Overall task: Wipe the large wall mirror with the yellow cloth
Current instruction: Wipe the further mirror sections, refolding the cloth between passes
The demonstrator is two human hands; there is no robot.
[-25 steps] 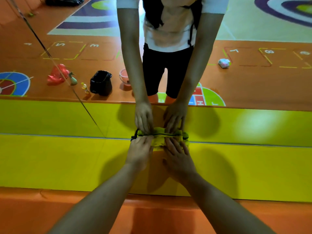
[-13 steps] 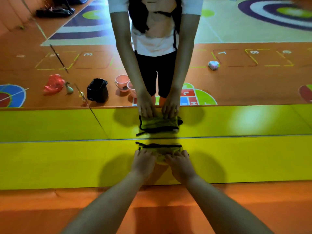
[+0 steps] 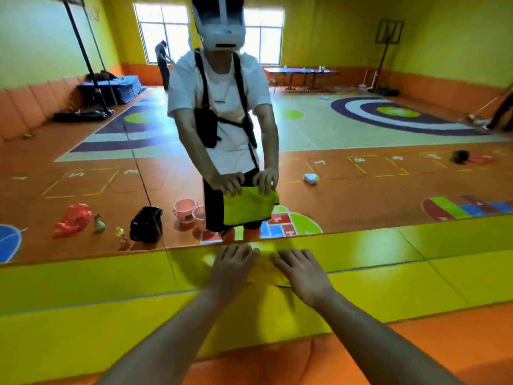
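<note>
The large wall mirror (image 3: 361,120) fills the upper view and reflects me and the hall. My left hand (image 3: 231,263) and my right hand (image 3: 301,272) are side by side, backs up, a little in front of the glass near its lower edge. Between them they hold the yellow cloth (image 3: 263,273), which barely stands out against the yellow padding. The cloth's reflection (image 3: 249,208) shows it hanging down flat, with the fingers of both hands curled over its top edge.
A yellow padded band (image 3: 83,329) runs under the mirror, with orange padding (image 3: 277,362) below it. A thin seam (image 3: 144,184) crosses the glass on the left. The reflection shows a black bag (image 3: 145,225), pink buckets (image 3: 184,211) and a red bag (image 3: 73,223) on the floor behind me.
Both hands have come off the mirror's bottom edge and risen with the cloth, which now hangs unfolded. My view has tilted up, so the whole reflected hall shows.
</note>
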